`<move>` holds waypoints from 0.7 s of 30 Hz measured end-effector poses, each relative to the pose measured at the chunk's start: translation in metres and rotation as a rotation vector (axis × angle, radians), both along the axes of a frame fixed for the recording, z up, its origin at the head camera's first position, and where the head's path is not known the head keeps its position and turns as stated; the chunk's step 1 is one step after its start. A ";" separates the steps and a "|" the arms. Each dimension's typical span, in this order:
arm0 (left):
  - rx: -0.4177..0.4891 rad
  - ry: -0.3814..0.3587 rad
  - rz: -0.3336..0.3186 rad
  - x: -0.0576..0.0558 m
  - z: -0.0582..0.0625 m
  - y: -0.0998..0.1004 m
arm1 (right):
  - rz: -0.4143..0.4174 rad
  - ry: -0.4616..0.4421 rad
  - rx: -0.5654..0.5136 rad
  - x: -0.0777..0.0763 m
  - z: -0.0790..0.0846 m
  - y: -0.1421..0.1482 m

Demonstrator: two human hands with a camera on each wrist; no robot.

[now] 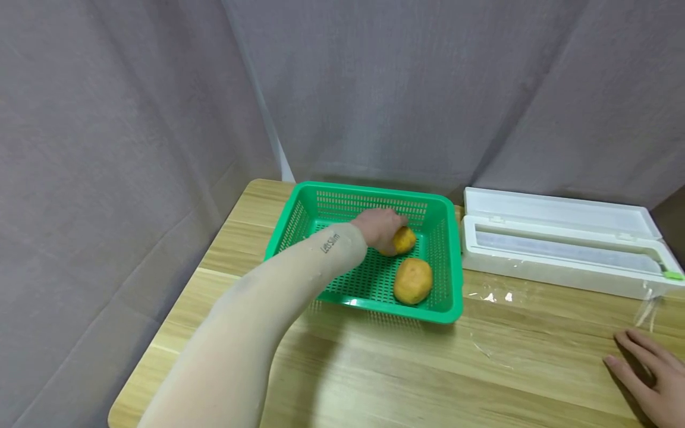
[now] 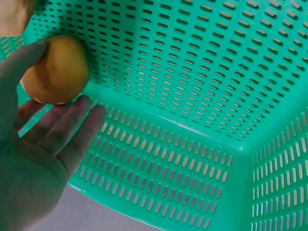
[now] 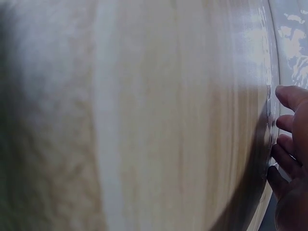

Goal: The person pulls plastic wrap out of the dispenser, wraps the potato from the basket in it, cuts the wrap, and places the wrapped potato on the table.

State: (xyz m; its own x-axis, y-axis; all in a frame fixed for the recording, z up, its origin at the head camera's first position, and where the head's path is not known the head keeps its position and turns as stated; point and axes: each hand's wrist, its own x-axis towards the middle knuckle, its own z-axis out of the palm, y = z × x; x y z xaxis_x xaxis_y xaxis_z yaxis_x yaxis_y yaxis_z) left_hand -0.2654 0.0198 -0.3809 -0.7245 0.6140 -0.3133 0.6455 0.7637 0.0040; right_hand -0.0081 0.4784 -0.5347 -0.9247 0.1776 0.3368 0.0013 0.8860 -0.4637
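My left hand (image 1: 379, 227) reaches down into a green plastic basket (image 1: 456, 261). It holds a roundish yellow-orange fruit (image 1: 405, 240) near the basket's right half. In the left wrist view the thumb lies over one side of that fruit (image 2: 62, 70), with the other fingers at its opposite side. A second, similar fruit (image 1: 413, 280) sits on the basket floor, nearer to me. My right hand (image 1: 660, 377) is at the table's right side, fingers loosely extended and nothing in its grasp. At the right edge of the right wrist view, that hand (image 3: 293, 144) shows only in part.
Behind my right hand stands a long white cling film dispenser (image 1: 556, 276), its lid (image 1: 562, 208) raised. Clear film (image 1: 492, 295) glints on the wooden table (image 1: 374, 380) between basket and right hand. A grey curtain (image 1: 374, 95) hangs behind the table.
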 end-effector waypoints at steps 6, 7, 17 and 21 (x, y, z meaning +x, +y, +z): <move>0.002 -0.014 0.008 0.002 0.000 0.000 | 0.011 0.038 0.006 0.001 0.003 -0.008; 0.006 -0.018 0.009 0.002 0.000 0.000 | 0.009 0.033 0.010 0.001 0.005 -0.009; 0.034 -0.005 0.010 -0.002 -0.005 -0.003 | 0.012 0.003 0.010 0.001 0.004 -0.008; 0.060 0.009 -0.002 -0.002 0.003 -0.005 | 0.011 0.027 0.001 0.003 -0.001 -0.003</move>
State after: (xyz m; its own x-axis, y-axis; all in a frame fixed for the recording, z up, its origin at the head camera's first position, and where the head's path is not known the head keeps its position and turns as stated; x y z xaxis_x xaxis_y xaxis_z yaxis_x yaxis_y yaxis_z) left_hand -0.2676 0.0152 -0.3777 -0.7257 0.6332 -0.2690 0.6475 0.7608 0.0438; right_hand -0.0054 0.4751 -0.5356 -0.9171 0.1669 0.3621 -0.0212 0.8865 -0.4622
